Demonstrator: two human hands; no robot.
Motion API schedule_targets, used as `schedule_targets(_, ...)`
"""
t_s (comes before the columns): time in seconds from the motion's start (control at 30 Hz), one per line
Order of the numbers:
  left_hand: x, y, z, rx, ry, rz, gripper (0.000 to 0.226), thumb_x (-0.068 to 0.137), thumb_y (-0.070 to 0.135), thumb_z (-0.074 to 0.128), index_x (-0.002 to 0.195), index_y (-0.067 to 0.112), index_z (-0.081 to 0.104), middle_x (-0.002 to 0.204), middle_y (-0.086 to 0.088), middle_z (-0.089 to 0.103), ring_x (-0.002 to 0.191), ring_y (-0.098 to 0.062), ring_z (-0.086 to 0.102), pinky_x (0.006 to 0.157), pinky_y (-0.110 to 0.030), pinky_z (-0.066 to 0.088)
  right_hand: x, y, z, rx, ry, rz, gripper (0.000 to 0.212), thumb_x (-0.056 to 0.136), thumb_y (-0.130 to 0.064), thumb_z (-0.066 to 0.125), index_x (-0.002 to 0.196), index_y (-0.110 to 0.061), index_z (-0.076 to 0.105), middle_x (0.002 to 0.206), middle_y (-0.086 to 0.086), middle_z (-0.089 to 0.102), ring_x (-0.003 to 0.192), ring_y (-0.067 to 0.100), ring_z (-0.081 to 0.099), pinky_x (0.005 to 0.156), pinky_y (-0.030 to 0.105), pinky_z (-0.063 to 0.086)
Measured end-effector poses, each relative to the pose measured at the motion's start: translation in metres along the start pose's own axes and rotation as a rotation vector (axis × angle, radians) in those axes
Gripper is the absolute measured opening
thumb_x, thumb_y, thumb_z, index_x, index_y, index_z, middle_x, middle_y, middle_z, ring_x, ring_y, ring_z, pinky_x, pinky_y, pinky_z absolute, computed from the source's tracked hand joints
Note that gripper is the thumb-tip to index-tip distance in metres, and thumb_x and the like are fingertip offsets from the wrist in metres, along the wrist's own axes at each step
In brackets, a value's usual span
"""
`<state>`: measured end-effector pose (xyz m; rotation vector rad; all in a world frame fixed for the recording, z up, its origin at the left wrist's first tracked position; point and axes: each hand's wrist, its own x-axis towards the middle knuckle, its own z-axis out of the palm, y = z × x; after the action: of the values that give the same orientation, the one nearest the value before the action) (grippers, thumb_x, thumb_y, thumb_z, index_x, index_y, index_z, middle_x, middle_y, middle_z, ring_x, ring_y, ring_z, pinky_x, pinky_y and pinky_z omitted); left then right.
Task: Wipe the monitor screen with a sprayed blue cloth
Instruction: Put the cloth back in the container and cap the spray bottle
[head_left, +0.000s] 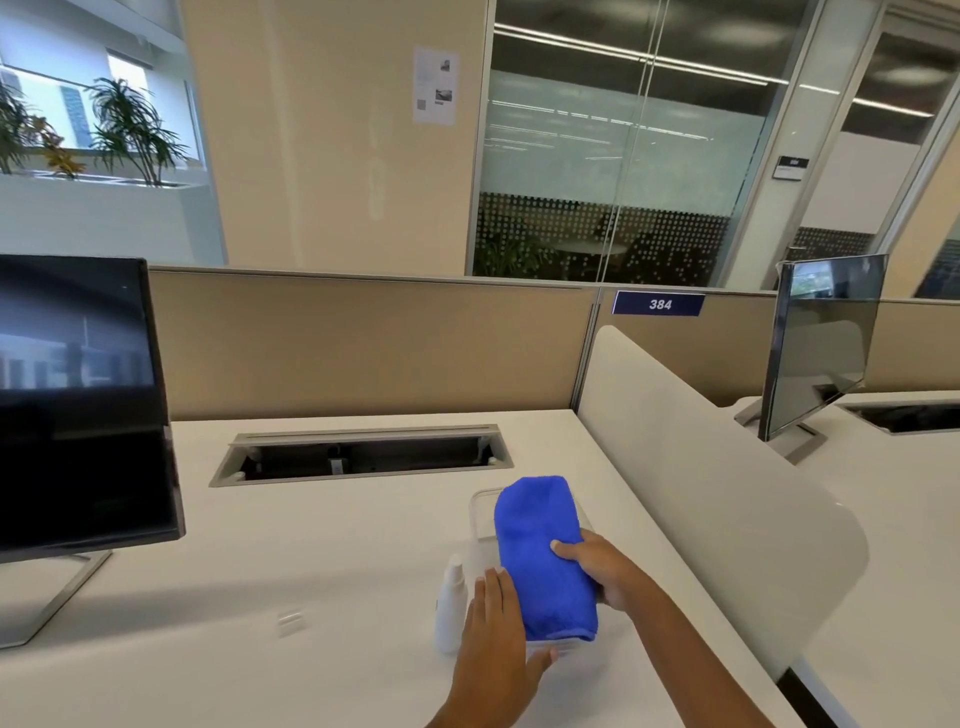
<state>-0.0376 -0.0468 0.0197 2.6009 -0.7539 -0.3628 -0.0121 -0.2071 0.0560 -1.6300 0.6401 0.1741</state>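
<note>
A folded blue cloth (540, 551) lies in a clear plastic container (480, 512) on the white desk. My right hand (602, 571) grips the cloth from its right side, thumb on top. My left hand (496, 629) rests flat against the container's left front corner, fingers together, thumb under the front edge. A small white spray bottle (451, 605) stands just left of my left hand. The dark monitor (78, 405) on a silver stand sits at the far left, its screen off and reflecting the room.
A cable tray slot (358, 457) opens in the desk (291, 571) behind the container. A curved white divider (717, 499) borders the desk on the right, with a second monitor (815, 353) beyond it. A beige partition runs along the back.
</note>
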Motion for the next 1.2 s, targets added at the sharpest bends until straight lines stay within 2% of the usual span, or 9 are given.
schedule_targets(0.27,0.003,-0.003,0.006,-0.023,-0.010,-0.016,0.093,0.088,0.056,0.039,0.142,0.004,-0.017,0.155,-0.012,-0.019,0.145,-0.025,-0.011,0.117,-0.030,0.000,0.013,0.009,0.001,-0.260,-0.033,0.037,0.039,0.095,-0.020,0.049,0.134,-0.016,0.041,0.132,0.009,0.053,0.115,0.028,0.054,0.096,0.042,0.049)
schedule_targets(0.5,0.003,-0.004,0.007,0.042,0.005,-0.001,0.088,0.090,0.055,0.034,0.143,0.005,-0.017,0.155,-0.012,-0.019,0.145,-0.025,-0.012,0.117,-0.028,-0.003,0.018,0.023,0.017,-0.866,0.195,-0.167,0.069,0.098,-0.019,0.042,0.148,-0.013,-0.004,0.145,0.015,0.033,0.126,0.027,0.044,0.103,0.033,0.037)
schedule_targets(0.6,0.004,-0.003,0.008,0.041,0.002,-0.010,0.088,0.088,0.062,0.023,0.143,0.006,-0.017,0.155,-0.011,-0.020,0.145,-0.024,-0.013,0.117,-0.028,-0.004,0.016,0.023,0.022,-1.123,0.298,-0.278,0.061,0.099,-0.018,0.036,0.148,-0.018,-0.001,0.145,0.015,0.031,0.122,0.026,0.045,0.095,0.033,0.044)
schedule_targets(0.7,0.000,0.001,0.005,0.016,0.022,-0.010,0.108,0.060,0.075,-0.005,0.143,0.007,-0.017,0.155,-0.011,-0.020,0.145,-0.025,-0.012,0.117,-0.028,-0.004,0.017,0.020,0.023,-1.348,0.183,-0.399,0.068,0.098,-0.033,0.040,0.149,-0.015,-0.001,0.158,0.010,0.001,0.143,0.027,0.014,0.110,0.036,0.032)
schedule_targets(0.83,0.000,-0.001,0.010,-0.034,0.043,-0.018,0.086,0.090,0.057,0.031,0.143,0.006,-0.014,0.154,-0.014,-0.019,0.144,-0.029,-0.011,0.118,-0.029,0.000,0.020,0.028,0.022,-1.447,-0.074,-0.422,0.079,0.090,-0.062,0.027,0.149,-0.019,-0.004,0.158,0.002,-0.012,0.145,0.023,-0.011,0.117,0.048,0.006)
schedule_targets(0.93,-0.006,-0.001,0.007,0.042,0.185,0.009,0.100,0.076,0.066,0.052,0.138,-0.008,0.025,0.148,-0.029,0.023,0.139,-0.028,0.030,0.111,-0.023,0.027,0.026,0.038,0.021,-1.427,-0.088,-0.248,0.102,0.071,-0.078,0.010,0.148,-0.015,-0.008,0.158,0.005,-0.014,0.145,0.024,-0.011,0.118,0.047,0.004)
schedule_targets(1.0,-0.012,0.005,0.000,0.132,0.196,0.017,0.097,0.056,0.075,0.063,0.115,-0.002,0.061,0.124,-0.021,0.060,0.115,-0.019,0.060,0.092,-0.017,0.046,0.031,0.041,0.021,-1.388,-0.092,-0.175,0.091,0.086,-0.069,0.024,0.147,-0.011,-0.010,0.157,0.008,-0.014,0.145,0.026,-0.010,0.118,0.047,0.004)
schedule_targets(1.1,-0.005,0.000,0.009,0.024,0.162,0.022,0.093,0.085,0.063,0.039,0.145,0.002,0.002,0.156,-0.019,0.000,0.145,-0.025,0.008,0.117,-0.027,0.011,0.034,0.042,0.024,-1.378,-0.081,-0.137,0.087,0.091,-0.061,0.030,0.147,-0.010,-0.011,0.157,0.010,-0.015,0.145,0.027,-0.010,0.118,0.047,0.003)
schedule_targets(1.2,0.000,-0.004,0.016,0.022,0.161,0.010,0.085,0.090,0.059,0.029,0.145,0.011,-0.014,0.156,-0.009,-0.016,0.145,-0.023,-0.010,0.118,-0.030,-0.001,0.033,0.038,0.029,-1.386,-0.064,-0.111,0.087,0.091,-0.060,0.032,0.147,-0.010,-0.011,0.157,0.010,-0.014,0.145,0.028,-0.009,0.118,0.049,0.004)
